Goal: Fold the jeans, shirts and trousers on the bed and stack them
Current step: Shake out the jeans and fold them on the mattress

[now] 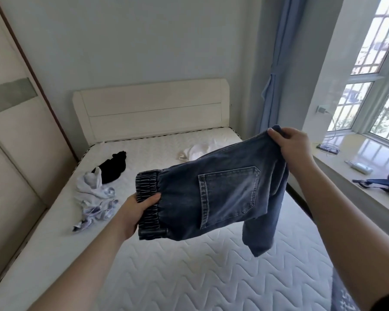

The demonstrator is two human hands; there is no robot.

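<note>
The jeans hang in the air above the middle of the bed, stretched between both hands, likely to square the halves before laying them flat. The left hand grips the elastic waistband, thumb on top; the right hand pinches the far end, higher, so the legs droop toward the bed's right edge. They seem already doubled, though the folds are unclear.
</note>
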